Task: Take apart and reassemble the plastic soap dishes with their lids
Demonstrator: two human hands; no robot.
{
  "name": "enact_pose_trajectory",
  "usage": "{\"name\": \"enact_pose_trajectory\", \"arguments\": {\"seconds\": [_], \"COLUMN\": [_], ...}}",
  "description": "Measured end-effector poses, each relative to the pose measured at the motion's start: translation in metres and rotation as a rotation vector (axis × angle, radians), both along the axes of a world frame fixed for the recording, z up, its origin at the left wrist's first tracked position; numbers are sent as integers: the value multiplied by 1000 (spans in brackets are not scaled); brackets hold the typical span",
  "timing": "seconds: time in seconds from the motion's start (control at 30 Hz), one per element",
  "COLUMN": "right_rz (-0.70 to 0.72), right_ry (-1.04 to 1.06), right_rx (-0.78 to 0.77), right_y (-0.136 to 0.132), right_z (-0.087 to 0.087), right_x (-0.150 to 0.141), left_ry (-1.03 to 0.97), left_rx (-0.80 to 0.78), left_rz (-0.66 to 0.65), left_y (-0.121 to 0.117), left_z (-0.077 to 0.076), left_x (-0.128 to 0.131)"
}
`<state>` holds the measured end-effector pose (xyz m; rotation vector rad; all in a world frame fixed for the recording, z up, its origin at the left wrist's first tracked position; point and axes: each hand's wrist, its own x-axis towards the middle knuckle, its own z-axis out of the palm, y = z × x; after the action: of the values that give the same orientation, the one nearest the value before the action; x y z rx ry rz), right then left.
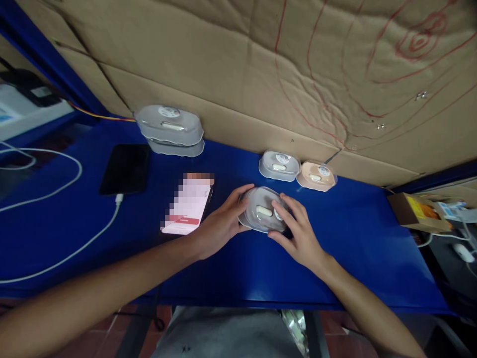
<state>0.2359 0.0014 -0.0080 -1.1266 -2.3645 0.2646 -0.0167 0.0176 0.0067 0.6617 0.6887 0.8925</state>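
Note:
Between my hands, over the blue table, is a small grey oval plastic box point(257, 200) with a see-through cover, a white bar on top and a round sticker. My left hand point(225, 219) grips its left end, thumb along the upper edge and fingers partly hidden underneath. On the other end my right hand point(300, 233) is closed around the cover, its fingertips near the white bar and over part of the sticker. Just beyond stand a similar grey box point(279, 166) and a peach-coloured box point(316, 176), side by side.
At the back left, two larger grey boxes point(169, 130) are stacked. A lit phone point(188, 206) lies left of my hands, near a dark phone point(125, 169) on a white cable point(100, 238). Cardboard point(223, 59) walls off the back. An open carton point(417, 214) stands at right.

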Motion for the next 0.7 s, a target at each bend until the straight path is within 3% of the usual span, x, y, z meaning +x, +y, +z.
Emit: {"name": "enact_pose_trajectory", "arguments": {"seconds": [0.37, 0.7], "right_rz": [78, 17], "right_ry": [-67, -16], "right_rx": [171, 110], "right_y": [10, 4], "right_z": [7, 3], "right_x": [18, 6], "left_ry": [71, 171], "left_rx": [99, 165], "left_rz": [-8, 68], "left_y": [-3, -3], "left_z": [5, -6], "left_x": [0, 1]}}
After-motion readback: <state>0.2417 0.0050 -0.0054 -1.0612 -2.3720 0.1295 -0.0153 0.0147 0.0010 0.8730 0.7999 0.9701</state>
